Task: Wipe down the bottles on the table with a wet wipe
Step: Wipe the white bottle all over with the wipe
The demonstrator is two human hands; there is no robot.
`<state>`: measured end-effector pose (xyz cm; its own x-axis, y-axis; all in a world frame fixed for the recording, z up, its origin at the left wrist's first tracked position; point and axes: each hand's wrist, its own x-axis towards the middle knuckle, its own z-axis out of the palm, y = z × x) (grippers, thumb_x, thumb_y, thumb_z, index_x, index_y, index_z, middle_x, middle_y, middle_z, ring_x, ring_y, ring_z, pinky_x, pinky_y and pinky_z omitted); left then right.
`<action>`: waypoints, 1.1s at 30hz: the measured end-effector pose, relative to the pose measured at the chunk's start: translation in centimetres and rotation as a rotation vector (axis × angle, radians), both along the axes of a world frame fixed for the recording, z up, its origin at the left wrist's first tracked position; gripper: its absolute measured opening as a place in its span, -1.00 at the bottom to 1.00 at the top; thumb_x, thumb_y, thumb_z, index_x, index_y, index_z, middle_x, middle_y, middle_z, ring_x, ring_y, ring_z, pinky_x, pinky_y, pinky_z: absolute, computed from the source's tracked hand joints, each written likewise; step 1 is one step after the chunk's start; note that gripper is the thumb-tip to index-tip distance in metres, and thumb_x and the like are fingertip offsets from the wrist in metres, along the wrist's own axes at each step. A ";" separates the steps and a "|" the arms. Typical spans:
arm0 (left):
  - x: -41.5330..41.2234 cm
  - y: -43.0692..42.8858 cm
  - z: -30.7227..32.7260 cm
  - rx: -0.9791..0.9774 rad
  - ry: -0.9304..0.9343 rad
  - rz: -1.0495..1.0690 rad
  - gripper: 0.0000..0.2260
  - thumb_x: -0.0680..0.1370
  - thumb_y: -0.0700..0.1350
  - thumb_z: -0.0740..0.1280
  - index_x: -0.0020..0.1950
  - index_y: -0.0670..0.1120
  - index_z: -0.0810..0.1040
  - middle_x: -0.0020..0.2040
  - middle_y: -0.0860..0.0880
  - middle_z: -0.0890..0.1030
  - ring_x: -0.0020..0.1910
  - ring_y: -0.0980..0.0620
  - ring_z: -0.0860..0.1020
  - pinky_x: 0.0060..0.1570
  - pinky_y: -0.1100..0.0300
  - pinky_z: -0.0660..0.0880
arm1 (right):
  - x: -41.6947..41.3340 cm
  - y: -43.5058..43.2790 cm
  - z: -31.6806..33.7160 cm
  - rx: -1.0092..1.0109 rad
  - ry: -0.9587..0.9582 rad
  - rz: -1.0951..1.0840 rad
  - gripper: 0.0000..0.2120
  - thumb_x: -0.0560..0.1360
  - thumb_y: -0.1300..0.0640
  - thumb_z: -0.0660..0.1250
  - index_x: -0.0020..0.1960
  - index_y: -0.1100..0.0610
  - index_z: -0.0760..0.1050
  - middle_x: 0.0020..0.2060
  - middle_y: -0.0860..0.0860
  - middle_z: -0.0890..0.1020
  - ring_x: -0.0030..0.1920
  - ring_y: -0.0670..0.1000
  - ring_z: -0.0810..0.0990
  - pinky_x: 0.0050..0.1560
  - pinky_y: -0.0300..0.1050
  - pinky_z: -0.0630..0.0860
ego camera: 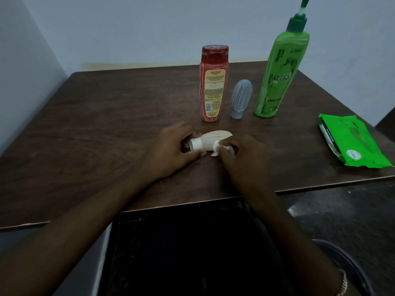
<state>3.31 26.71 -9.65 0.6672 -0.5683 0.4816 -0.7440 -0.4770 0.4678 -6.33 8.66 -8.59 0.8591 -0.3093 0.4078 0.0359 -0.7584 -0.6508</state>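
One dark wood table (106, 124) against pale blue walls (149, 28).

Head-high view down onto table (102, 129)

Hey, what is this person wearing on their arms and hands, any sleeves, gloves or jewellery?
Both forearms are bare, no sleeves in view. The left hand and right hand wear no gloves. A thin pale chain-like band sits on the right arm near the bottom edge.

Pump nozzle (303, 2) — cut off above
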 end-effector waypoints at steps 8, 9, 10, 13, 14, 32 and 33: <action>-0.1 0.0 0.2 0.011 0.004 0.005 -0.66 0.44 0.01 0.60 0.12 -0.12 0.67 -0.01 0.06 0.62 -0.11 0.17 0.54 -0.13 0.34 0.48 | 0.3 -1.9 0.2 0.066 0.034 -0.088 -0.84 0.50 0.10 0.42 0.05 0.09 0.69 -0.07 -0.03 0.71 -0.10 -0.13 0.60 -0.08 -0.36 0.46; -0.1 0.0 0.2 0.015 -0.003 0.006 -0.66 0.44 0.01 0.60 0.12 -0.13 0.66 0.00 0.05 0.62 -0.11 0.17 0.55 -0.12 0.31 0.49 | 0.2 -1.1 0.2 0.063 0.018 -0.069 -0.86 0.49 0.11 0.43 0.03 0.09 0.69 -0.08 -0.03 0.70 -0.09 -0.12 0.60 -0.04 -0.28 0.47; -0.1 -0.1 0.1 0.015 -0.008 0.005 -0.66 0.44 0.00 0.60 0.12 -0.13 0.66 0.00 0.05 0.62 -0.10 0.15 0.55 -0.11 0.27 0.50 | 0.1 -0.2 0.2 0.056 -0.010 -0.044 -0.88 0.48 0.12 0.43 0.00 0.10 0.69 -0.09 -0.02 0.69 -0.09 -0.11 0.59 -0.02 -0.28 0.45; -0.1 0.0 0.0 0.012 -0.004 0.002 -0.69 0.45 -0.05 0.59 0.11 -0.12 0.65 0.01 0.01 0.63 -0.09 0.09 0.58 -0.09 0.11 0.56 | 0.2 2.2 -0.2 0.028 -0.084 0.030 -0.94 0.45 0.20 0.45 -0.08 0.15 0.67 -0.12 0.04 0.67 -0.11 -0.09 0.57 -0.06 -0.38 0.34; -0.1 0.0 0.0 0.013 -0.001 0.000 -0.71 0.46 -0.06 0.59 0.11 -0.12 0.65 0.02 0.00 0.64 -0.09 0.08 0.58 -0.09 0.07 0.57 | 0.2 2.6 -0.3 0.022 -0.085 0.043 -0.94 0.44 0.22 0.45 -0.09 0.17 0.66 -0.13 0.05 0.66 -0.11 -0.07 0.57 -0.07 -0.38 0.33; -0.1 -0.1 0.1 0.009 0.016 0.009 -0.70 0.44 -0.02 0.60 0.07 -0.10 0.64 -0.01 0.05 0.63 -0.12 0.11 0.58 -0.10 0.15 0.53 | 0.1 1.0 0.0 0.103 -0.016 0.008 -0.92 0.46 0.13 0.43 -0.07 0.09 0.68 -0.13 -0.06 0.68 -0.10 -0.13 0.59 -0.02 -0.27 0.47; -0.1 0.0 0.1 0.007 0.026 0.010 -0.71 0.44 -0.04 0.60 0.08 -0.10 0.64 0.00 0.04 0.64 -0.12 0.10 0.58 -0.10 0.13 0.54 | 0.1 1.9 -0.1 0.076 -0.047 0.027 -0.94 0.45 0.17 0.44 -0.10 0.12 0.66 -0.14 -0.04 0.66 -0.11 -0.12 0.57 -0.05 -0.31 0.42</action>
<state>3.17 26.67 -9.59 0.6849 -0.5649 0.4603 -0.7271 -0.4879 0.4830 -6.24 10.58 -8.68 0.8480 -0.3180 0.4239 0.0872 -0.7053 -0.7036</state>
